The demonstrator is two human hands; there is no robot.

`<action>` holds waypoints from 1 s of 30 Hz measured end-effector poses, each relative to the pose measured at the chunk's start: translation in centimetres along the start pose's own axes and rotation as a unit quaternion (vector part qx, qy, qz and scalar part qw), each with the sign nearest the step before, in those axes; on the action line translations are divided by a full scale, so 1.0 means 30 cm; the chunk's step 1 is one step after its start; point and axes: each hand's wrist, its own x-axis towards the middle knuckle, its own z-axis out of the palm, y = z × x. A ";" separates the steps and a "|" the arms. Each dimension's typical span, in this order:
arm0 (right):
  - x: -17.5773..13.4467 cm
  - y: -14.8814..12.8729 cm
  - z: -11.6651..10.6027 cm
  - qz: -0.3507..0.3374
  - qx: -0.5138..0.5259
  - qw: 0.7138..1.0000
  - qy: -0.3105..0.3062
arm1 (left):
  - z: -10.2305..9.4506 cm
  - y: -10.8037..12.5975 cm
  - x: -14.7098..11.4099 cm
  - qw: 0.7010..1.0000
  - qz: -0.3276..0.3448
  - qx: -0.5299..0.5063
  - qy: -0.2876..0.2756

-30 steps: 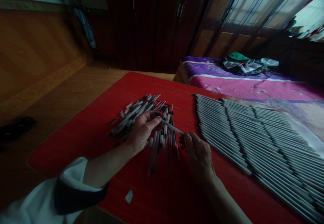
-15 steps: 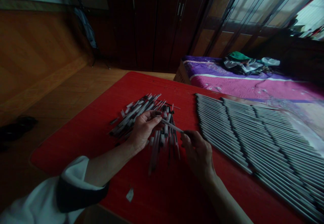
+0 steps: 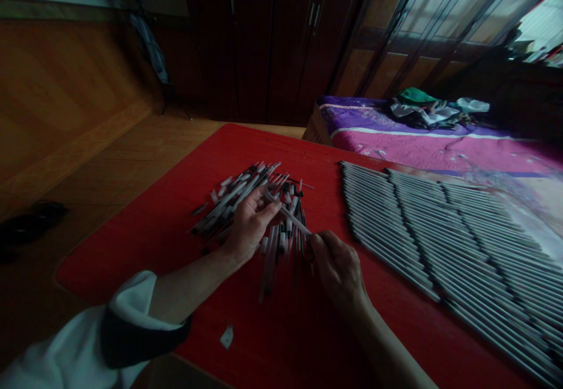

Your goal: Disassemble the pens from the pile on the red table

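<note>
My left hand point(image 3: 250, 223) pinches the upper end of a pale, see-through pen barrel point(image 3: 297, 222) between thumb and fingers. My right hand point(image 3: 338, 264) is closed around the lower end, and its fingers hide that tip. The barrel slants down to the right between both hands. Beneath and behind them lies a loose heap of pen parts point(image 3: 237, 194), with clear tubes, black and white pieces and thin sticks like refills. To the right, pens point(image 3: 378, 207) lie side by side in long rows, their dark ends lined up.
All of this lies on a red table point(image 3: 145, 219). A small pale scrap point(image 3: 227, 337) is near its front edge. Past the table stands a bed point(image 3: 396, 142) with a pink and purple cover and a clothes pile point(image 3: 424, 109). Dark wardrobes point(image 3: 272, 43) line the back.
My right hand has moved slightly left and closer to my left hand along the barrel. More of the barrel's upper end shows at my left fingers.
</note>
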 end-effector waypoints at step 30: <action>0.012 0.030 0.084 -0.180 -0.161 0.970 -0.032 | -0.025 -0.004 0.026 1.000 0.023 0.014 0.010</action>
